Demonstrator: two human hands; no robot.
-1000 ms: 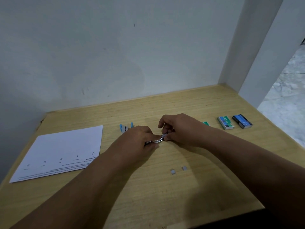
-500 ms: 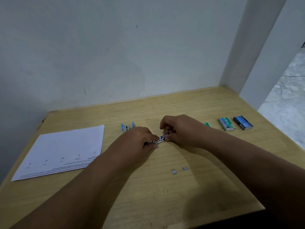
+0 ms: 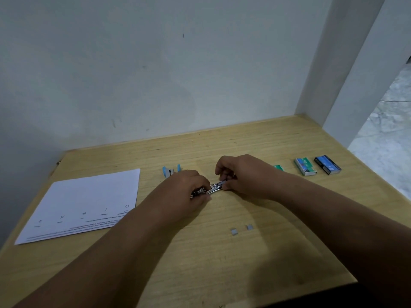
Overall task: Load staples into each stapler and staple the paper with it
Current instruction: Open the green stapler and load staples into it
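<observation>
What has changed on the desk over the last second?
Almost nothing. Both hands stay on the small metal stapler: the left hand grips one end, the right hand pinches the other. The paper, blue stapler, staple boxes and loose staple strips have not moved.

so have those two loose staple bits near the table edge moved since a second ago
No. The two staple bits sit at the same spot on the table, the same way off from the hands and the boxes; only the camera shifted slightly.

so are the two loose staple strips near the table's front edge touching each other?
Apart. The head view shows bare wood between the left strip and the right strip.
</observation>
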